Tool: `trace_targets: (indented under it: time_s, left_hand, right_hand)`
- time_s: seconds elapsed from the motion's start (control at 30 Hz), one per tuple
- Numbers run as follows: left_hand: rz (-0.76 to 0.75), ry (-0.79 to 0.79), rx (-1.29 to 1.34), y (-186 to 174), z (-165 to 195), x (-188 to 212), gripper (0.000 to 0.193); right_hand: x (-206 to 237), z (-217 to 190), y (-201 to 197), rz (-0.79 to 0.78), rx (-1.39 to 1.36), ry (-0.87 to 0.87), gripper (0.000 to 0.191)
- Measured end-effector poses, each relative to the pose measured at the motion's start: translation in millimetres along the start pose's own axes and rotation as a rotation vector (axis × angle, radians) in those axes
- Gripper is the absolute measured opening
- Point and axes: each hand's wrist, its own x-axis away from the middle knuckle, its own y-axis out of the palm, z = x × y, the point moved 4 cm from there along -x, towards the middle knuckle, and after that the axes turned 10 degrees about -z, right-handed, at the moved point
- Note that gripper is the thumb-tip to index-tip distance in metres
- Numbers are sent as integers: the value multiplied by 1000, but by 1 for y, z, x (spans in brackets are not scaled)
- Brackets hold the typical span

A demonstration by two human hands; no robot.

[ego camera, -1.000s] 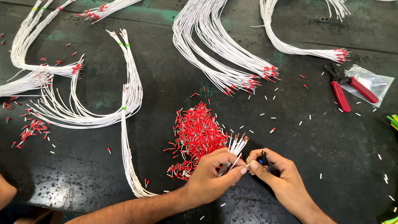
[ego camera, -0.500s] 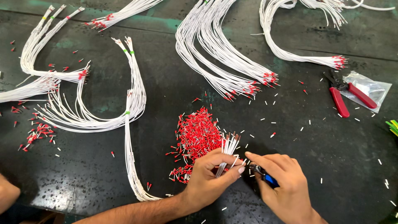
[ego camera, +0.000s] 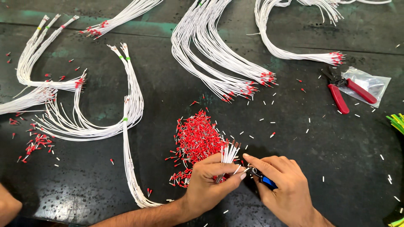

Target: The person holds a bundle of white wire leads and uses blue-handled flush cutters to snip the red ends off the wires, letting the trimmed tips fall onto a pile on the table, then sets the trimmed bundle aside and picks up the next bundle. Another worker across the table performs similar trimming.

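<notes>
Left hand at lower centre pinching white wire bundle, stripped ends up. Right hand closed round blue-handled tool, forefinger at wire tip. Red ferrule pile just beside. Best steady bundle, isolate single wire, seat ferrule fully.

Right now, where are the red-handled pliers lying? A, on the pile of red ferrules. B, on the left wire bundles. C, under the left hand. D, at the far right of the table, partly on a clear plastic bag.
D: the pliers lie at the right, one handle on the clear bag, away from both hands.
</notes>
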Motion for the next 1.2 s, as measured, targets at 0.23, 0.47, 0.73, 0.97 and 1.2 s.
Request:
trace_targets:
  time_s: [0.23, 0.47, 0.73, 0.97, 1.2]
  left_hand:
    - [5, -3, 4, 0, 2, -1, 14]
    - [6, -5, -4, 0, 1, -1, 14]
    - [12, 1, -17, -1, 2, -2, 15]
    - [19, 45, -34, -1, 3, 1, 15]
    - [27, 42, -54, -1, 3, 2, 15]
  right_hand:
    - [-1, -2, 0, 6, -6, -3, 57]
    - [-1, -1, 1, -19, -26, 27, 57]
    - [-1, 0, -1, -24, -81, 54, 55]
    - [0, -2, 1, -15, -68, 43, 54]
    - [1, -2, 2, -8, -42, 24, 54]
